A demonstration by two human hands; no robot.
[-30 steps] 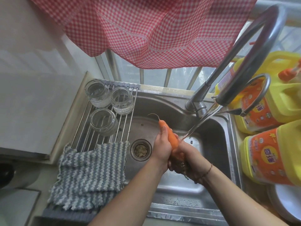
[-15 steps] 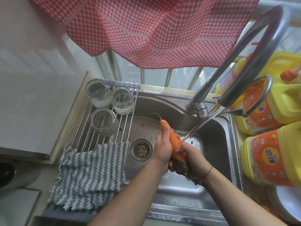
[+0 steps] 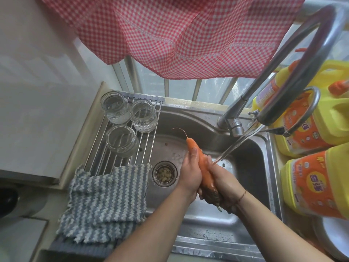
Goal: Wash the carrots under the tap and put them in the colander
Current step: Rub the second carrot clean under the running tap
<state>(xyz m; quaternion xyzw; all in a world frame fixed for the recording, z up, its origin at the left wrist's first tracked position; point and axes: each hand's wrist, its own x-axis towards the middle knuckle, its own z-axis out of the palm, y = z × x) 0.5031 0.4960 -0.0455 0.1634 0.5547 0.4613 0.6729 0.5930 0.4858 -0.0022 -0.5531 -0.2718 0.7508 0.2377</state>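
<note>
Left hand (image 3: pixel 189 172): wrapped round the carrot's left side, fingers reaching up toward the thin end, holding it.
Right hand (image 3: pixel 225 183): cupped under and round the carrot's right side and thick end, holding it; wet, with a thin cord bracelet at the wrist.
Carrot (image 3: pixel 203 168): long, tapered, smooth and orange, clamped between both hands over the sink; thin tip with a curling root hair points away from the person, thick end is dark and muddy with stubby green remains.
Water (image 3: pixel 238 143): a clear slanting stream that lands where the carrot meets the right hand.
Tap (image 3: pixel 294 59): tall arched steel tube, base at the sink's back rim, spout above the right side of the basin.
Sink (image 3: pixel 253 156): stainless steel, wet and spotted, round strainer (image 3: pixel 164 173) with scraps just left of the hands.
Rack (image 3: pixel 149 146): steel rods laid across the sink's left part.
Jars (image 3: pixel 121 140): three clear ribbed glass ones, upright on the rack.
Cloth (image 3: pixel 105 201): knitted, grey and white zigzag stripes, folded on the rack's near end.
Bottles (image 3: pixel 309 184): yellow plastic jugs with orange labels, crowded on the counter right of the sink.
Curtain (image 3: pixel 170 35): red and white check, hanging above the sink.
</note>
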